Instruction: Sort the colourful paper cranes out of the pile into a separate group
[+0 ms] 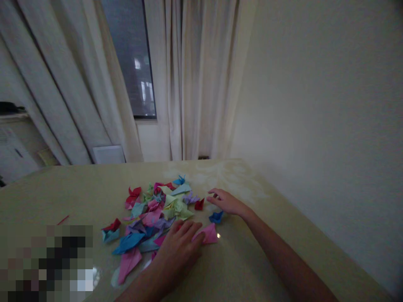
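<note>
A heap of folded paper pieces (153, 216) in pink, blue, green, purple and red lies on the table. My left hand (182, 241) rests palm down over its near right edge, fingers a little bent and apart. Beneath its fingertips a bit of red shows, and a pink folded paper (210, 234) sticks out by its thumb; whether it grips either is hidden. To the right, my right hand (227, 202) hovers with fingers spread and nothing in them. Closest to it are a small red folded paper (199, 204) and a blue paper boat (215, 217).
The pale table (261, 251) runs back to beige curtains (208, 84) and a window (130, 58). A wall (330, 105) borders it on the right. Left of the heap sit a red and light-blue folded paper (111, 231) and a thin red stick (63, 219).
</note>
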The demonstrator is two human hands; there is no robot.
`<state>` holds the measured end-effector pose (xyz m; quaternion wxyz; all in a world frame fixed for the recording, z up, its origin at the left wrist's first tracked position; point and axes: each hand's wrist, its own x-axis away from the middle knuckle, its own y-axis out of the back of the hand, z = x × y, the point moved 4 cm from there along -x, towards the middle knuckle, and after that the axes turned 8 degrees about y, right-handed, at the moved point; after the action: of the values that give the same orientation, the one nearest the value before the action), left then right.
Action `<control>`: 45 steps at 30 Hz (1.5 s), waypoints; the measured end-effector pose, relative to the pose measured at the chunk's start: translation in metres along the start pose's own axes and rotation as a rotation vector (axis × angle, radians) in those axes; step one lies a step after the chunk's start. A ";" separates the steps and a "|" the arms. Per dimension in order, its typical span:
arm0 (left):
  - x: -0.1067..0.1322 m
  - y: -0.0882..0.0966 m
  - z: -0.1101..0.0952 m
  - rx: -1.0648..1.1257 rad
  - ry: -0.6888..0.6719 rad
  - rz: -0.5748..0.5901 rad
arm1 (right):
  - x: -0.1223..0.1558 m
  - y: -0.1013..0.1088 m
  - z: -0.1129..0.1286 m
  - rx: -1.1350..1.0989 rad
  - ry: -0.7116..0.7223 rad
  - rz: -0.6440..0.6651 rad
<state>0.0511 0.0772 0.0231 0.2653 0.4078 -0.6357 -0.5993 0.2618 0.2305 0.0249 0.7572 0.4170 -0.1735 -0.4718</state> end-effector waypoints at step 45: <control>-0.100 0.020 0.043 0.916 0.300 -0.122 | 0.031 0.015 0.052 -0.055 0.202 -0.154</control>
<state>0.0643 0.1838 0.0521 0.1117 0.6009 -0.7639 -0.2071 0.2517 0.1822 0.0634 0.7434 0.4535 -0.0508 -0.4890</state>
